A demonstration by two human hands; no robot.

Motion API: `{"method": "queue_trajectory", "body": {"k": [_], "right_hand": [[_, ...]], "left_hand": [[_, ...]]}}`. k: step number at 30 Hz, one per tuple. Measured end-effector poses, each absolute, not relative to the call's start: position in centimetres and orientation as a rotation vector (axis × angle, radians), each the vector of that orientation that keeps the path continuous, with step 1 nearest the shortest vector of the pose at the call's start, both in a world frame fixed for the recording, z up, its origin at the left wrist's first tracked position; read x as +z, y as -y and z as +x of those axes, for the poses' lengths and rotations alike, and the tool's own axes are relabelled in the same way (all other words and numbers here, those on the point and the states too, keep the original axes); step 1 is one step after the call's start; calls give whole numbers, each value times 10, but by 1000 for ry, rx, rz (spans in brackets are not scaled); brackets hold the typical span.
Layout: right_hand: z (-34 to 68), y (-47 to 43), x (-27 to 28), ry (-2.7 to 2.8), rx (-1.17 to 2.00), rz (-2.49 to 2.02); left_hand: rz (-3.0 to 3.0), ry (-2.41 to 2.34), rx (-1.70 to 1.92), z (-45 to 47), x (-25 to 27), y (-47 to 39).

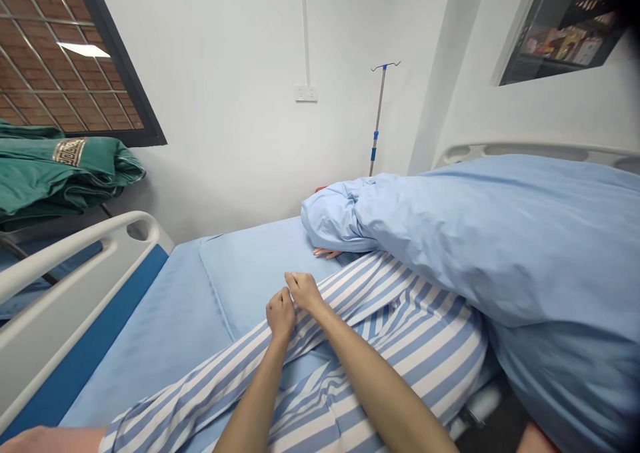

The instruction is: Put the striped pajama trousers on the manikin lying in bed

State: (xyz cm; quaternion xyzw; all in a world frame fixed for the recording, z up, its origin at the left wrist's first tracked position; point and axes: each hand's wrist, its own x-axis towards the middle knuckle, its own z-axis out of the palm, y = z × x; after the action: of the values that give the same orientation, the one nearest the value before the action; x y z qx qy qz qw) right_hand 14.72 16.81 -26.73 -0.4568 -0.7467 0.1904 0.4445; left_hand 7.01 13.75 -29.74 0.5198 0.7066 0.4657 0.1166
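Curled into fists, a person's left hand (281,313) and right hand (303,290) met side by side at the centre of the frame, over a striped trouser leg (210,383) on a bed; whether any cloth was pinched inside the folded fingers could not be told. Blue and white, the trouser leg ran diagonally, its long axis rising from the lower left corner to right of centre, its cuff pointing down and left. Inside it lay a limb, with bare skin (55,440) emerging from the cuff at the frame's edge. More striped fabric (425,346) bunched across the lower middle. A pale blue quilt (475,226) covered the right side, and fingers (327,253) showed beneath its near-centre edge. Under it all spread a light blue sheet (250,260), bounded at left by a white and blue bed end (120,240). Green folded cloth (75,173) filled the left edge below a barred window (60,53). At upper right, a pane (560,33) showed colourful items too blurred to identify. An IV pole (379,113) stood right of the upper centre.
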Motion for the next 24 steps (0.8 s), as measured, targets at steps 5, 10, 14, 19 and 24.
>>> {"method": "queue_trajectory", "body": {"k": [5, 10, 14, 19, 24], "right_hand": [[152, -166, -283, 1830, 517, -1168], [153, -170, -285, 1723, 591, -1174], [156, -175, -286, 1643, 658, -1148], [156, -175, -289, 1549, 702, -1178], [153, -171, -277, 1733, 564, -1277]], "left_hand": [[1351, -2067, 1495, 74, -298, -136], [1175, -1905, 1637, 79, -284, -147], [1097, -1794, 1735, 93, -271, -161], [1197, -1951, 1588, 104, -288, -158], [1274, -1972, 1508, 99, -300, -153]]}}
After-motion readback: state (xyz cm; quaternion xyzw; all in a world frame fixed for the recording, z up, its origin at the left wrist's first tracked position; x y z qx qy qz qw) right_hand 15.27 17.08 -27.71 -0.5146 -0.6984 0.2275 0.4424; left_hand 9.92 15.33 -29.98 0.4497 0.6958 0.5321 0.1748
